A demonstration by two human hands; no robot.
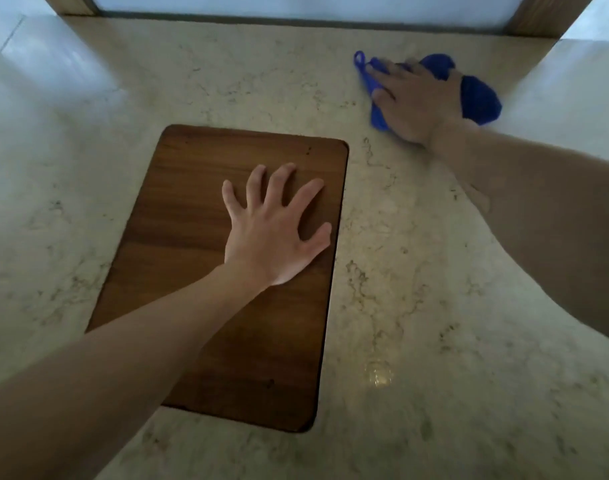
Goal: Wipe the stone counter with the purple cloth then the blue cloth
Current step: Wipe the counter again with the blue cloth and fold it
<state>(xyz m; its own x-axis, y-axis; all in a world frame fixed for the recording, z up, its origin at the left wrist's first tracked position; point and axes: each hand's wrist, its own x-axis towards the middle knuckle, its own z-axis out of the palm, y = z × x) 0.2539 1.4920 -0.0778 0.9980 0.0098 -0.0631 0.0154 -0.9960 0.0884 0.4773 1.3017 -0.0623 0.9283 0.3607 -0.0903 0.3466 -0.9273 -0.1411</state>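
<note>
The beige veined stone counter (417,271) fills the view. At its far right lies a bunched blue cloth (480,98) with a small loop at its left end. My right hand (417,102) presses flat on top of this cloth, fingers pointing left, covering its middle. My left hand (275,230) rests palm down with fingers spread on a dark wooden board (192,209) set in the counter's middle, holding nothing. No purple cloth is in view.
A frosted window with a wooden frame (538,15) runs along the counter's far edge. Pale walls (36,64) flank the counter on the left and right. A bright reflection (379,374) glints on the stone near the board's lower right.
</note>
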